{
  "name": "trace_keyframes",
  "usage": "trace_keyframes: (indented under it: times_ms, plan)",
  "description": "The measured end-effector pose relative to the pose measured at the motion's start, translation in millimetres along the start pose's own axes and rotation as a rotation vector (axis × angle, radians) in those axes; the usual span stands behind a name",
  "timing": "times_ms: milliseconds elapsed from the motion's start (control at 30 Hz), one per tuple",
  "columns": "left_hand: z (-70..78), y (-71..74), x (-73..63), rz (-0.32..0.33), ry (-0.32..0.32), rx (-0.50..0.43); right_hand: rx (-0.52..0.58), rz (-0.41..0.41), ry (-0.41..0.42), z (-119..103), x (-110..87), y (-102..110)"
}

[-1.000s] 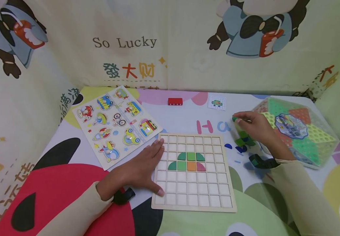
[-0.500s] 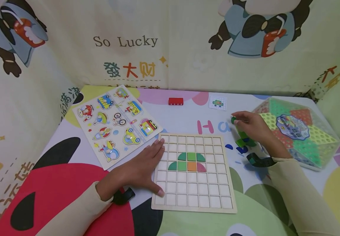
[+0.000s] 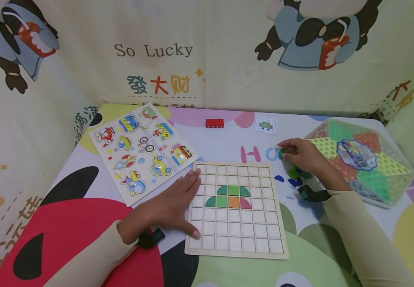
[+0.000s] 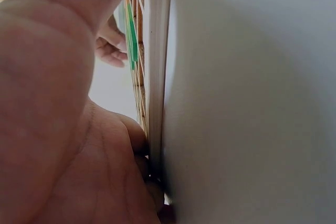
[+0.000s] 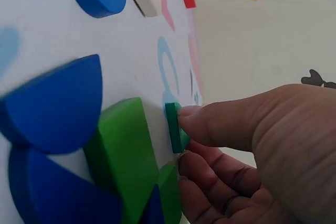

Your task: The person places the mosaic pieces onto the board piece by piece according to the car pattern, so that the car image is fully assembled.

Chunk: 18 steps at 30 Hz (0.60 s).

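Observation:
My left hand (image 3: 167,205) rests with spread, straight fingers on the left edge of a wooden grid board (image 3: 236,254). In the left wrist view, its palm lies against the board's side (image 4: 157,51). Several green tiles, an orange square tile (image 3: 233,202) and a pink rounded tile (image 3: 245,203) sit in the board's middle cells. Beyond the board's upper right, my right hand (image 3: 311,161) pinches a small green block (image 5: 173,128) between thumb and fingers, low over the table. Loose blue blocks (image 5: 52,103) and green blocks (image 5: 123,156) lie beside that hand.
A clear box with a patterned lid (image 3: 365,159) stands at the right, behind the right hand. A picture puzzle board (image 3: 142,159) lies left. Farther back are a red block (image 3: 214,123) and a small card with a grid picture (image 3: 265,125).
My right hand has shifted slightly left and toward me with the green block between its fingers. My left hand stays on the board, whose tiles look the same.

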<state>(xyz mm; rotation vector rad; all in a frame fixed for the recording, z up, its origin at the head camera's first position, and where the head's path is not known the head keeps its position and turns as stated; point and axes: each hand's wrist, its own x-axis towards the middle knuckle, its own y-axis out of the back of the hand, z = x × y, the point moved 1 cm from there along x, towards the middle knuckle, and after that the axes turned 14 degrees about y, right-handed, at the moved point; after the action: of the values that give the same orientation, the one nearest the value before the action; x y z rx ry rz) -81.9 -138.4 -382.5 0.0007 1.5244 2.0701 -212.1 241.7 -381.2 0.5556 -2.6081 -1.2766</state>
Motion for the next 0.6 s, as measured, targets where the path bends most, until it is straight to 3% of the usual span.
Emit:
trace_keyframes:
  times_ms: [300,600]
  plan:
    - [0.6,0.6,-0.3,-0.004,0.006,0.007,-0.117,-0.111,0.020,1.1,-1.9,4.3]
    - [0.6,0.2,0.6,-0.010,0.008,0.004,-0.144,-0.048,0.058,-3.3,-7.7,4.5]
